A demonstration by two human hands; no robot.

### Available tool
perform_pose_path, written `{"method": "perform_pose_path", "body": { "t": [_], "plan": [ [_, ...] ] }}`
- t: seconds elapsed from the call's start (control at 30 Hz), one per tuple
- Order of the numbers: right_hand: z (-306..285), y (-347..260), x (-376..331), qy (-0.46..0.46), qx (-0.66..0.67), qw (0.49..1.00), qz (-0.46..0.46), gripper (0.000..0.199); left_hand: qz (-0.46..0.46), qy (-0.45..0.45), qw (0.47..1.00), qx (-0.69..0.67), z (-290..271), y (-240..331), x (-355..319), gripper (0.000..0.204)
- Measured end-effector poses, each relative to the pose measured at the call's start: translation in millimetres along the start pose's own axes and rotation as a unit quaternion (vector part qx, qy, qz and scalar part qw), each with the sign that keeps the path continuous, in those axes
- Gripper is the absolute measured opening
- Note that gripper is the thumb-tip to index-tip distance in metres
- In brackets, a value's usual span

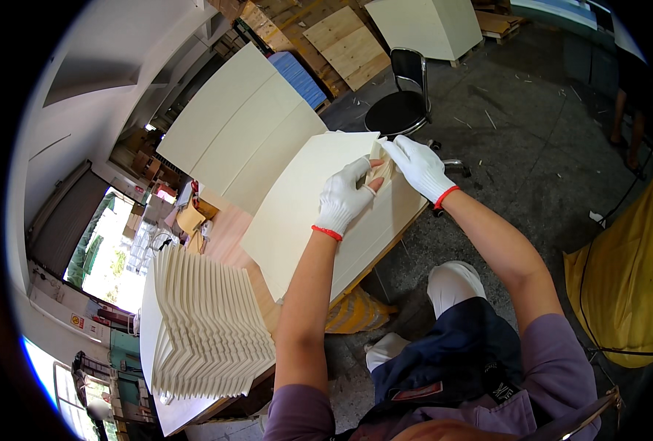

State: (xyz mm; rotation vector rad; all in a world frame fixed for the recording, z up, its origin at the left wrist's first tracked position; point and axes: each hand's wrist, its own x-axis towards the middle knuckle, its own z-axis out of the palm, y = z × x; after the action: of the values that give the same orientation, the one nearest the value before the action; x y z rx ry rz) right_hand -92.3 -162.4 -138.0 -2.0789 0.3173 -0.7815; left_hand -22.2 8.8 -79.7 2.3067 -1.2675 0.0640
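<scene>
Both hands wear white knit gloves with red cuffs. On the table lies a large cream sheet (297, 209), thin and stiff like card or board. My left hand (345, 197) is at the far right part of the sheet, its bare fingertips curled around a narrow folded strip (385, 167) along that part. My right hand (417, 169) holds the same strip from the right, fingers pointing toward the far corner. The palms hide much of the strip. At near left stands a neat stack of creased cream sheets (205, 323).
A large creased panel (242, 125) leans behind the table (231, 235). Beyond it stand a black chair (398, 110), plywood sheets (347, 48) and a cream stack on a pallet (425, 28). Yellow sheeting (620, 279) hangs at right. Another person (628, 88) stands far right.
</scene>
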Motion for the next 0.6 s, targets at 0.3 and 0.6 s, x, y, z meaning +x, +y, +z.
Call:
{"method": "perform_pose_path", "body": {
  "t": [0.3,0.6],
  "plan": [
    [-2,-4,-3,0.004,0.040,0.999,0.009,0.048,-0.017,0.008,1.000,0.008,-1,2,-1,0.027],
    [1,2,-2,0.011,0.052,0.999,0.012,0.046,0.004,-0.002,0.999,0.046,0,6,-2,0.037]
  ]
}}
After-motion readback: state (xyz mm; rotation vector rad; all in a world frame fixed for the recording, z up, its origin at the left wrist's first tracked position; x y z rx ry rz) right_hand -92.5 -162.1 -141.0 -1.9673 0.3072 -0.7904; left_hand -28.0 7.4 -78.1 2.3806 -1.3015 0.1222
